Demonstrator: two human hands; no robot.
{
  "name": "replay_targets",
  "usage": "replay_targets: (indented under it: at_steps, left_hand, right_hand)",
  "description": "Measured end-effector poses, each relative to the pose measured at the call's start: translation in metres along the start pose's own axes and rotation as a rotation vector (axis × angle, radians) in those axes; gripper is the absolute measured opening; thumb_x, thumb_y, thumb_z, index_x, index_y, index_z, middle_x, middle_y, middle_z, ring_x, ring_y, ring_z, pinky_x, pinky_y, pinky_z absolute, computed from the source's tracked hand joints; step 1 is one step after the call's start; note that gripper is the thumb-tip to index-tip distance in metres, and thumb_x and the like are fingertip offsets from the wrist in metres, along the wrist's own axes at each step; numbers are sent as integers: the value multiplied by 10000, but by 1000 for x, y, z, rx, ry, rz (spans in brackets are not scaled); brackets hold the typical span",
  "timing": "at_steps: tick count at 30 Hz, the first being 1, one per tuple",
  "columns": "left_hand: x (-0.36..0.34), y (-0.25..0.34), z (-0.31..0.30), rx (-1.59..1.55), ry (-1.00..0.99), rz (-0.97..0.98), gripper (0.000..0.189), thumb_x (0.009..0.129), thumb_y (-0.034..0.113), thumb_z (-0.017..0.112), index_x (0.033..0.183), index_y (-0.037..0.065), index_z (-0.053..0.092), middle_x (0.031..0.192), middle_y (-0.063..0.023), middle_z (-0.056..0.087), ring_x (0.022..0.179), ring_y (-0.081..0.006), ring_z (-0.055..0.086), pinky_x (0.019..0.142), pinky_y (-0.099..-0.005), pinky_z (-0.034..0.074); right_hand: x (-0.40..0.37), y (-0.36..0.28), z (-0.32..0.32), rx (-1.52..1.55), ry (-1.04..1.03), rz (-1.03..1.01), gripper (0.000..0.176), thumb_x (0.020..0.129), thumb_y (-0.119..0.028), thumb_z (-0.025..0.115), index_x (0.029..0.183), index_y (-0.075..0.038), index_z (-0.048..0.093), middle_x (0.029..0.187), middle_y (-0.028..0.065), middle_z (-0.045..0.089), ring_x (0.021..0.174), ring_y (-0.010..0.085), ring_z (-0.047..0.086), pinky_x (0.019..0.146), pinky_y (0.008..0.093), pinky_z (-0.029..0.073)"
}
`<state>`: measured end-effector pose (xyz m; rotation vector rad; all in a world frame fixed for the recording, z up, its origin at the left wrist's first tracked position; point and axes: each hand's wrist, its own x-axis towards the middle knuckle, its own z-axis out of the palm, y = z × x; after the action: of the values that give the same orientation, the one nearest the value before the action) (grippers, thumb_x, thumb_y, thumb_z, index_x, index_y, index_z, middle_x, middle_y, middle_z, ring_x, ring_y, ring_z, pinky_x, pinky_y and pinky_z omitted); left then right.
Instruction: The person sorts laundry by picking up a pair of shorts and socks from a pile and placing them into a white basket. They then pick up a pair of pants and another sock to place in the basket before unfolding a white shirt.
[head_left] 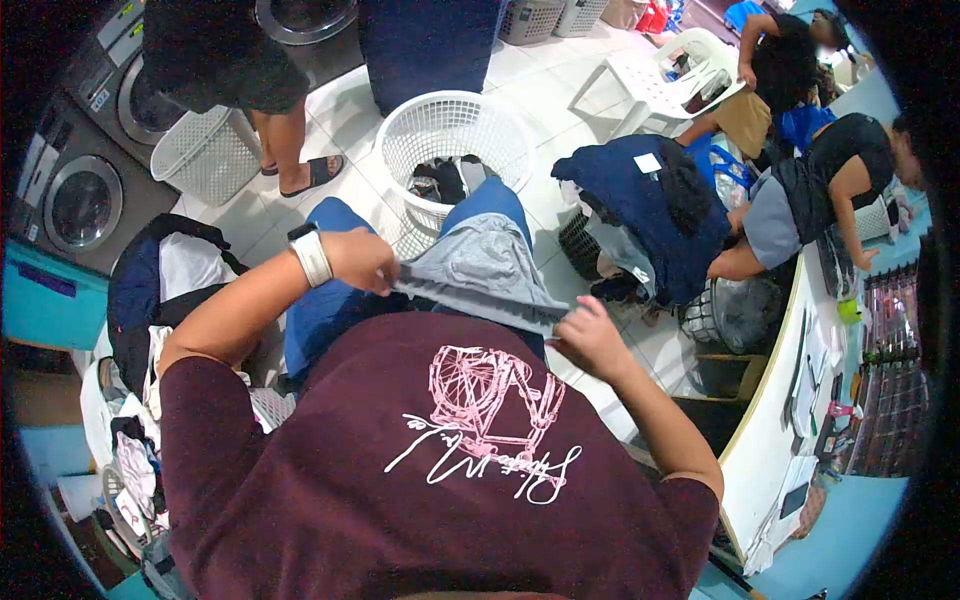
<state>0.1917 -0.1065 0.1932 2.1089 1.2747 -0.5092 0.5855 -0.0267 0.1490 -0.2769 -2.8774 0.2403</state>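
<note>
Across my lap lies a pair of grey boxer briefs (488, 253), its wide darker waistband stretched between my hands. My left hand (362, 262), with a pale-banded watch on the wrist, pinches the waistband's left end. At the other end, the fingers of my right hand (590, 337) are closed on the band. Just beyond my knees stands a white laundry basket (455, 112) with some dark, grey and white clothes at its bottom.
A heap of dark blue clothes (645, 215) tops a basket on the right. More laundry (190, 265) is piled at left. Washing machines (85, 200) line the left wall. One person (225, 60) stands ahead; others work at right near a white chair (665, 85) and counter (775, 400).
</note>
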Motion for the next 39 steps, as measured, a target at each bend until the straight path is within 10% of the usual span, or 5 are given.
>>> replay_targets:
  at_steps: [6, 13, 22, 30, 39]
  left_hand:
    - [46, -60, -33, -687, 462, 250, 197, 815, 190, 651, 901, 19, 607, 787, -12, 620, 754, -72, 532, 691, -262, 445]
    - [149, -106, -11, -556, 944, -63, 214, 742, 152, 649, 912, 25, 621, 904, -111, 637, 837, -201, 605, 755, -331, 483]
    - [205, -64, 4, -560, 386, -359, 897, 766, 723, 391, 972, -127, 587, 1027, -323, 566, 1011, -407, 555, 878, -399, 434]
    - [191, -28, -33, -510, 399, -482, 862, 634, 635, 649, 1047, -117, 570, 1081, -284, 569, 1060, -360, 547, 871, -361, 443]
    - [142, 53, -69, -1258, 476, 26, 359, 770, 164, 591, 1093, 21, 531, 879, -52, 601, 729, -139, 577, 648, -263, 464]
  right_hand:
    - [33, 62, -5, 181, 386, 267, 249, 721, -205, 708, 692, -36, 527, 673, 104, 521, 667, 289, 521, 660, 393, 414]
    - [78, 138, 56, 122, 217, 657, 299, 740, -268, 677, 952, -68, 609, 910, 130, 612, 860, 296, 599, 756, 411, 455]
    - [113, 50, 138, 272, 163, 641, 658, 880, -443, 442, 1418, -190, 162, 1397, 332, 126, 1255, 539, 173, 960, 657, 210]
    - [113, 25, 129, 230, 139, 893, 666, 892, -426, 429, 1429, -174, 128, 1410, 312, 135, 1258, 491, 241, 1021, 513, 249]
    - [108, 37, 100, 1248, 690, 949, 869, 871, -621, 323, 1410, 3, 51, 1454, 182, 139, 1350, 264, 117, 1079, 323, 125]
